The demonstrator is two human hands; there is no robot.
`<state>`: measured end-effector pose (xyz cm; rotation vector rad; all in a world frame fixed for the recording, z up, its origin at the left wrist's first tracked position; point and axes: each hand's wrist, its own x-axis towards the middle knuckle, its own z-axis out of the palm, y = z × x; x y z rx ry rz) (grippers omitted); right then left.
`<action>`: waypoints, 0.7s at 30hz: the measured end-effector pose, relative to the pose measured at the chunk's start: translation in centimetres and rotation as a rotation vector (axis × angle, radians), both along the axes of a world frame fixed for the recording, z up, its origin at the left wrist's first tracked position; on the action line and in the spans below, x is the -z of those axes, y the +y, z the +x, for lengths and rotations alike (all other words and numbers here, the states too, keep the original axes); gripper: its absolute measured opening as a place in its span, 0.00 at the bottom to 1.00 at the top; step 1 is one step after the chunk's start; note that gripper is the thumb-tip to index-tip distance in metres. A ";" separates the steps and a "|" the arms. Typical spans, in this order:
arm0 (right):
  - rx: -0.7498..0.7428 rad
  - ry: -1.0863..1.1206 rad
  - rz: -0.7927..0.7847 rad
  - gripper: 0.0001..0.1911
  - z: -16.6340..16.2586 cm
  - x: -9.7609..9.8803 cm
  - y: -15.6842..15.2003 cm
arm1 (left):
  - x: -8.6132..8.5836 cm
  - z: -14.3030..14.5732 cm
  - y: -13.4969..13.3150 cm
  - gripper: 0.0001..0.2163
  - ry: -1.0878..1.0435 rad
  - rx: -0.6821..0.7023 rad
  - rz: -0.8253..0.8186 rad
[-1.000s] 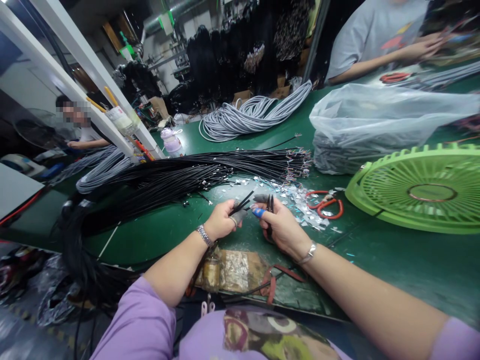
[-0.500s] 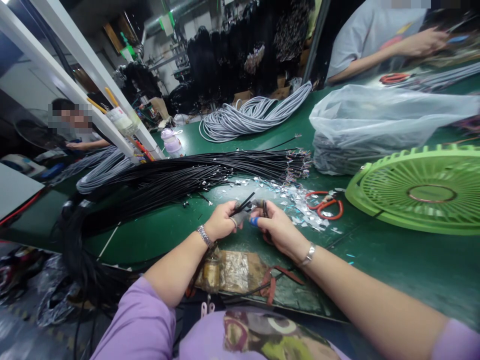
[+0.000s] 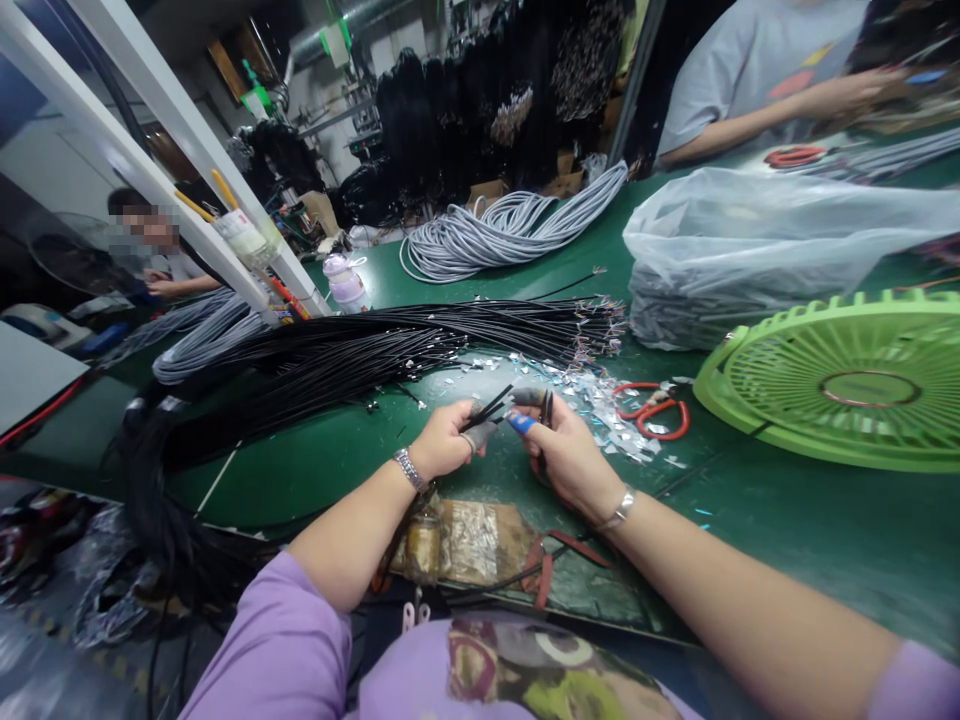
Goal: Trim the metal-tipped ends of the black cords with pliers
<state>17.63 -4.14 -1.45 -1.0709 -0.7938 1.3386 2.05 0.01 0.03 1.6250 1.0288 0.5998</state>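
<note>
My left hand (image 3: 442, 440) is closed round the end of a thin black cable (image 3: 489, 408), which sticks out up and to the right. My right hand (image 3: 566, 450) is closed on a small dark cutting tool (image 3: 546, 412) held close to the cable tip; a blue cover shows on one fingertip (image 3: 520, 422). Both hands hover over the green table (image 3: 315, 460). Beyond them lies a long bundle of black cables (image 3: 390, 345) with bare coloured wire ends. Silver foil scraps (image 3: 600, 405) are strewn to the right of my hands.
Red-handled scissors (image 3: 652, 410) lie among the scraps. A green fan grille (image 3: 832, 375) and a clear plastic bag of cables (image 3: 750, 240) sit at the right. Grey cable coils (image 3: 510, 225) lie farther back. A person in a grey shirt (image 3: 750, 70) works across the table, another person at far left.
My hands stay together at the cable tip. The right hand with the tool has shifted slightly right and away from the left hand since half a second ago.
</note>
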 end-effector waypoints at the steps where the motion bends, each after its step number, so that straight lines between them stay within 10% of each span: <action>1: 0.003 -0.008 0.000 0.22 0.0 0.0 0.0 | 0.0 0.0 0.0 0.17 0.006 0.002 0.005; 21: -0.164 -0.024 -0.040 0.22 -0.3 -0.1 -0.2 | 0.6 -0.1 0.1 0.16 -0.086 -0.009 0.118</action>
